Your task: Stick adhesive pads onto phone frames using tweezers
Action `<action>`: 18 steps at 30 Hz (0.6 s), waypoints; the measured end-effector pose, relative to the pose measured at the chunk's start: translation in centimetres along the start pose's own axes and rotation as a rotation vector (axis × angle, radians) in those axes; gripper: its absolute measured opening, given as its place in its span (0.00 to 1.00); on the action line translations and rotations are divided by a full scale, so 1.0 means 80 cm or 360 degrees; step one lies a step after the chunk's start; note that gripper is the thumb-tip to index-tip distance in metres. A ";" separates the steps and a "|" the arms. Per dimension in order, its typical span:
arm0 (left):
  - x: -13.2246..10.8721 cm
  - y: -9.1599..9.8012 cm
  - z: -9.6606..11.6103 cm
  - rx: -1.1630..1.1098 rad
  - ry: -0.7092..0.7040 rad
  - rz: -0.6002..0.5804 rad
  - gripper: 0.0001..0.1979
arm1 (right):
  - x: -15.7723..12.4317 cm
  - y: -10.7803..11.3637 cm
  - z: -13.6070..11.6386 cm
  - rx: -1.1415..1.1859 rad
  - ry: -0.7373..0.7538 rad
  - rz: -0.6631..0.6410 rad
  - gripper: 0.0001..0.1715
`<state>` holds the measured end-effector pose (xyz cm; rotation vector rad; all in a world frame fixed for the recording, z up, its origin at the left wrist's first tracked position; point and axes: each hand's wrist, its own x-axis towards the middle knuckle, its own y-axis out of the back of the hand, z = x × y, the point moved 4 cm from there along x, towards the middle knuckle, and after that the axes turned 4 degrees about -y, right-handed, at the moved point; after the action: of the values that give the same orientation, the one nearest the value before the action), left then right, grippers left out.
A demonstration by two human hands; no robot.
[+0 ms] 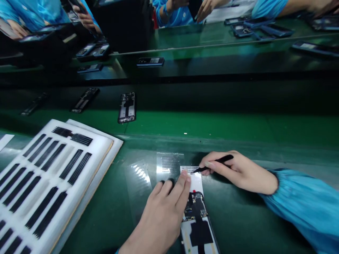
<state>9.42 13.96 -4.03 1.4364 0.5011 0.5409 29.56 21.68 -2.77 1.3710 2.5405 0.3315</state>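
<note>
Your L hand (159, 215) is pressing down, fingers a bit spread: thumb (185, 180) on the perforated white strip (194, 181), other fingertips (168, 182) on the clear film (169, 165). Phone board (195, 208) sits just below the strip. R hand (238, 173): thumb & index pinch black tweezers (217, 163), tips at strip's top edge, foam tray (108, 146) w/ black strips off to L.

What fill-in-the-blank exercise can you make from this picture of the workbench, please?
The right hand holds a pair of black ____.
The left hand touches a ____ perforated sheet.
The foam tray holds rows of ____ strips.

Answers: tweezers; white; black
</note>
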 end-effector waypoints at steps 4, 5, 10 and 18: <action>0.001 0.000 0.002 0.0039 -0.0006 0.0017 0.36 | -0.002 -0.001 0.016 0.0182 -0.0151 -0.0006 0.21; 0.001 0.000 0.002 0.0047 -0.0004 0.0019 0.36 | -0.003 -0.002 0.019 0.0204 -0.0171 0.0006 0.22; 0.004 -0.001 0.001 0.0101 0.0007 0.0060 0.36 | -0.006 -0.009 0.024 0.0323 -0.0152 0.0126 0.24; -0.021 0.019 -0.008 -0.0691 0.0299 0.0572 0.23 | -0.009 -0.009 0.021 0.0389 -0.0114 0.0305 0.26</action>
<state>7.68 13.49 -2.52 1.0634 0.2478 1.0139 29.88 20.87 -4.48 1.6874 2.4597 0.0024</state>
